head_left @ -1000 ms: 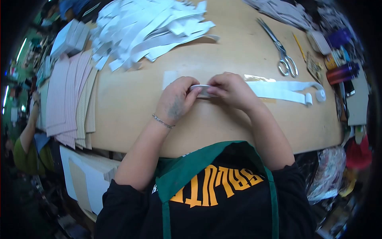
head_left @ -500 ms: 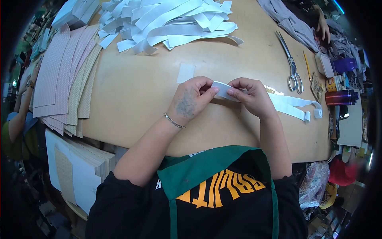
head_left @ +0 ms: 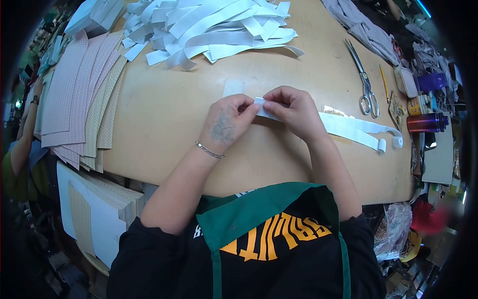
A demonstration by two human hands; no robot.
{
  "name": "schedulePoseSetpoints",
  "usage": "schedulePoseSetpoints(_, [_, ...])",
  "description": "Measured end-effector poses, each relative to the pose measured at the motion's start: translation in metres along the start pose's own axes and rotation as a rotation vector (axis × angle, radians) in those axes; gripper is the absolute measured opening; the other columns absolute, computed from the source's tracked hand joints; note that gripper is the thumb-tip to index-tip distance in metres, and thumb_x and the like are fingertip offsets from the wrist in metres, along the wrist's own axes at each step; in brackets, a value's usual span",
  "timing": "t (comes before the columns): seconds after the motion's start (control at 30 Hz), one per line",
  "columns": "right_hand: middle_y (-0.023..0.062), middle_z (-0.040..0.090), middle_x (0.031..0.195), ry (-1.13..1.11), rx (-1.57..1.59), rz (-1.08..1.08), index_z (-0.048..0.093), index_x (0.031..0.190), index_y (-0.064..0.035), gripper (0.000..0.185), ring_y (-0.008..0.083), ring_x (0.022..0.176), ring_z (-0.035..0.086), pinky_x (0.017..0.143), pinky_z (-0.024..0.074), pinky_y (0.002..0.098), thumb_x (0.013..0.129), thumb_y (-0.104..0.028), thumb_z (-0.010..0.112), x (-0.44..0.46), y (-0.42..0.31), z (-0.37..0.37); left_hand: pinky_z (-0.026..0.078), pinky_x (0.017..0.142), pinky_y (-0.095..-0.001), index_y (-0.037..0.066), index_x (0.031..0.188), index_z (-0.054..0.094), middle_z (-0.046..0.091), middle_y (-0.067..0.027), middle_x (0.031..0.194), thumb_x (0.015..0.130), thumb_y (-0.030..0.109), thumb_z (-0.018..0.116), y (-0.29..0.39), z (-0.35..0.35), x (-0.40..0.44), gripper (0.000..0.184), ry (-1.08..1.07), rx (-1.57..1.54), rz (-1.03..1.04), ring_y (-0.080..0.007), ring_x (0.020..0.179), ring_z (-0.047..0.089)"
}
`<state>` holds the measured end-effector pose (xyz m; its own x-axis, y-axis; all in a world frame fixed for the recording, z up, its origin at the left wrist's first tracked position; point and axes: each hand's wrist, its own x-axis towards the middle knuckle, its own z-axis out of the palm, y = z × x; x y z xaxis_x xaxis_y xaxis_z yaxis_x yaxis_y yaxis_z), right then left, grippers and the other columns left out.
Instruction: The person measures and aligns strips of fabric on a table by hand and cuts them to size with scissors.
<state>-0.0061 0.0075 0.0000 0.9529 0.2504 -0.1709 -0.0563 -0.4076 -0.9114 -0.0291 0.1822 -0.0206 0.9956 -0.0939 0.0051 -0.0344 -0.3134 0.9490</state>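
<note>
Both hands meet over the middle of the wooden table. My left hand pinches the left end of a white strip between thumb and fingers. Close beside it, my right hand grips the same strip, with thumb and fingertips pressed on it. A longer white band stretches rightward from behind my right hand to a small roll. Under the band lies a shiny clear patch. A pale square is on the table just beyond my left hand.
A heap of white strips covers the far side. Scissors, a yellow pencil and a purple-red bottle are at the right. Patterned sheets are stacked left. Another person's arm shows at far left.
Since half a second ago, both hands have moved left and closer together, with the strip between them. More of the long band shows. The other person's hand at the upper right has mostly gone from view.
</note>
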Motion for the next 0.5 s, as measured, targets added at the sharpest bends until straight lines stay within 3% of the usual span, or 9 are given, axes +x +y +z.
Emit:
schedulePoseSetpoints(0.07, [0.0118,0.067,0.082,-0.045,-0.133,0.123,0.066,0.091,0.0019,0.018,0.0185,0.078,0.063,0.072,0.0497,0.029,0.079,-0.011,0.067,0.012,-0.004,0.002,0.046,0.06,-0.0246,-0.001,0.091,0.064,0.061,-0.0051,0.077,0.083,0.011,0.065,-0.014,-0.013,-0.002,0.014,0.117,0.195,0.153,-0.0111,0.065,0.057])
schedulePoseSetpoints(0.17, [0.0132,0.066,0.08,-0.022,-0.219,0.135,0.067,0.089,0.0017,0.018,0.02,0.075,0.064,0.069,0.0501,0.03,0.076,-0.011,0.068,0.026,-0.004,0.009,0.048,0.06,-0.0301,-0.001,0.091,0.064,0.058,-0.0094,0.078,0.08,0.008,0.065,-0.021,-0.029,-0.007,0.014,0.162,0.301,0.229,-0.0196,0.067,0.058])
schedulePoseSetpoints(0.27, [0.0135,0.066,0.079,-0.031,-0.267,0.205,0.066,0.087,0.0019,0.017,0.0203,0.07,0.064,0.066,0.0504,0.0312,0.075,-0.01,0.066,0.035,-0.011,0.015,0.048,0.059,-0.0321,0.004,0.09,0.066,0.057,-0.0071,0.079,0.078,0.006,0.065,-0.028,-0.025,-0.008,0.012,0.172,0.485,0.517,-0.0218,0.069,0.056])
schedulePoseSetpoints(0.5, [0.0155,0.065,0.071,0.007,-0.396,0.173,0.067,0.082,0.0019,0.017,0.0221,0.064,0.064,0.063,0.0505,0.032,0.071,-0.011,0.064,0.04,-0.018,0.022,0.046,0.06,-0.0308,0.016,0.094,0.069,0.053,0.0004,0.082,0.076,0.01,0.066,-0.027,-0.015,-0.011,0.02,0.142,0.728,0.54,-0.0187,0.074,0.053])
